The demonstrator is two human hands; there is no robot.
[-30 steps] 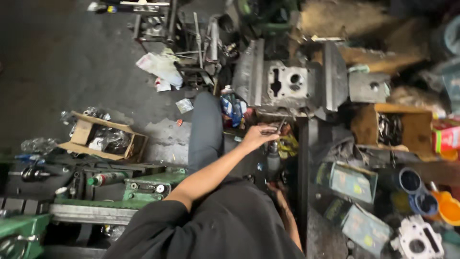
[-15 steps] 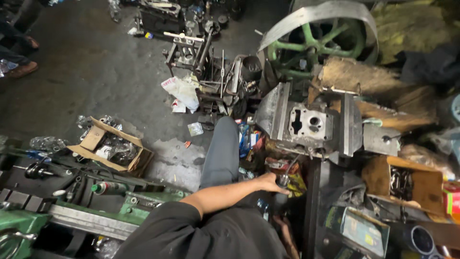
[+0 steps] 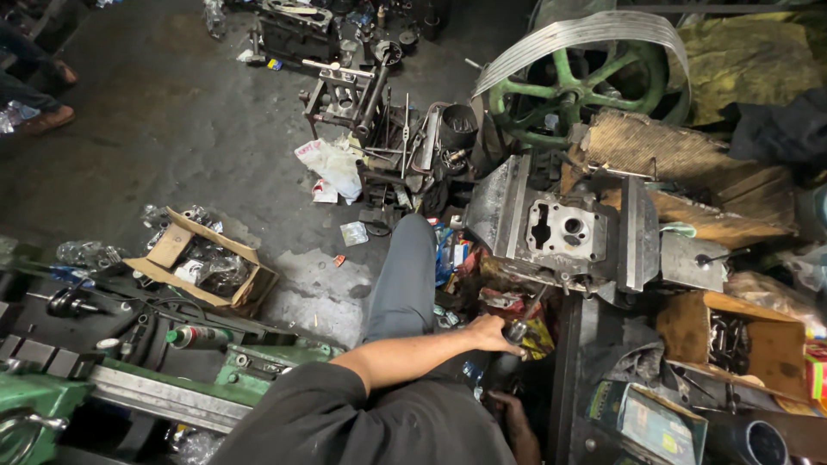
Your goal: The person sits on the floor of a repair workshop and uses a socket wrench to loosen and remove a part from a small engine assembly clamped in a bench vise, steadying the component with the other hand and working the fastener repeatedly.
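Observation:
My left hand [image 3: 493, 334] reaches out past my grey trouser leg [image 3: 403, 280] and is closed around the dark handle of a thin tool [image 3: 519, 328]. The tool's shaft points up toward a grey metal engine block [image 3: 564, 231] clamped between steel plates. My right hand [image 3: 515, 424] sits low in shadow beside a dark metal bench edge [image 3: 573, 362]. Its fingers are too dark to read.
A green belt wheel [image 3: 579, 82] stands behind the block. A torn cardboard box [image 3: 207, 267] of parts and a green machine bed [image 3: 258, 366] lie at left. More boxes [image 3: 741, 336] and a metal frame [image 3: 349, 90] crowd the greasy floor. Someone's feet [image 3: 43, 116] show at far left.
The view has tilted up, so the block and my left hand sit lower in frame and the green wheel now shows. My left hand stays on the tool handle.

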